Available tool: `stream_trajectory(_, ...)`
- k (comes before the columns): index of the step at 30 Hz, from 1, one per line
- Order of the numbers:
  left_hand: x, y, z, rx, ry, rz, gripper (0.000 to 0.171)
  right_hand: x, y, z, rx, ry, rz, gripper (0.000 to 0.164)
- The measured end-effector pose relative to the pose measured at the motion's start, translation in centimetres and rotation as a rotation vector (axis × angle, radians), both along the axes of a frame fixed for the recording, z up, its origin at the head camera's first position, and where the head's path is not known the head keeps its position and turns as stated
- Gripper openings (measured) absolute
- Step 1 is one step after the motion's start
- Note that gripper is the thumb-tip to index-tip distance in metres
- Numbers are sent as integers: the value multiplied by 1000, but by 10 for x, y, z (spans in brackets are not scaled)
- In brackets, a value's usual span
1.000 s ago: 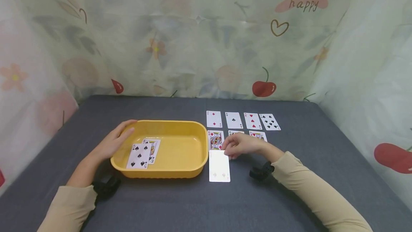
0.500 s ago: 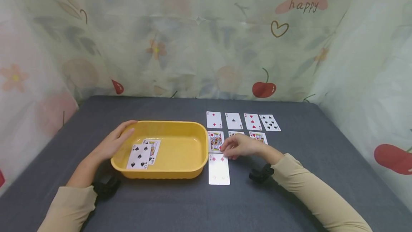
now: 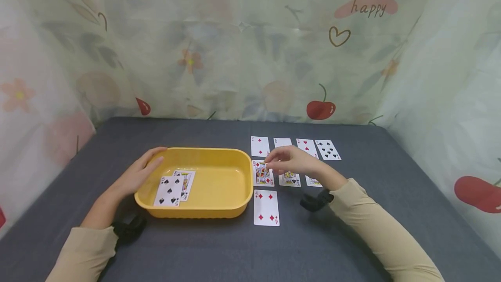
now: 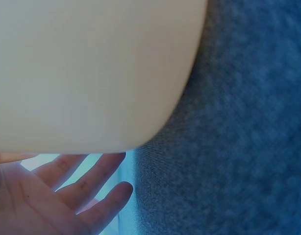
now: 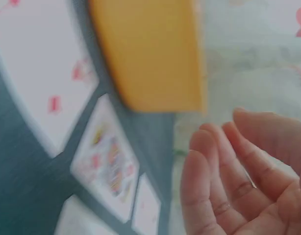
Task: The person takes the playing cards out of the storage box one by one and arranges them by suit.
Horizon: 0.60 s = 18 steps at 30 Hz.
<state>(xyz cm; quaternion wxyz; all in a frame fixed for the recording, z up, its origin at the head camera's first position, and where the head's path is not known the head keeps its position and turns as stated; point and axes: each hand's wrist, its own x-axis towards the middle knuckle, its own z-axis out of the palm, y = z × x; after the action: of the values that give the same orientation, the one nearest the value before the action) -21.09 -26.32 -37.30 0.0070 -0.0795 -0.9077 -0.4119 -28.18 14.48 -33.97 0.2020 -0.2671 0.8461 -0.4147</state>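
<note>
My left hand (image 3: 140, 171) rests at the left end of a yellow tray (image 3: 219, 213), thumb over the rim and other fingers extended along the outside. Inside the tray, a five of spades (image 3: 168, 191) partly covers a king of spades (image 3: 189, 182). My right hand (image 3: 293, 161) hovers over the cards, its fingers loosely bent with nothing between them. Just left of its fingertips lies a king of diamonds (image 3: 261, 175). In front of that king is a face-up four of diamonds (image 3: 266, 208). Below the hand, a king of clubs (image 3: 290, 180) is partly hidden.
Behind lies a row with a two of diamonds (image 3: 260, 146), a partly covered card (image 3: 282, 142), a three of hearts (image 3: 307, 145) and a spade card (image 3: 328, 149). Another card (image 3: 313, 182) shows under the right wrist. Patterned curtains (image 3: 242, 77) enclose the dark table (image 3: 195, 251).
My right hand has let go of the four of diamonds, now flat in front of the king of diamonds, and has risen away toward the back row. The left hand has stayed put.
</note>
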Motion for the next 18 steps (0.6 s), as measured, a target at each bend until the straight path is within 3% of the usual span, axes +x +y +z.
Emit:
stream_trajectory(4,0,0,0,-4,-1,4,54,-1,-14,13,-62,13,-2,31)
stream_trajectory(10,0,0,1,-4,-4,8,54,-3,-45,29,-92,35,66,32)
stream_trajectory(18,-1,-1,0,0,4,0,53,-3,-92,32,-104,-7,141,31)
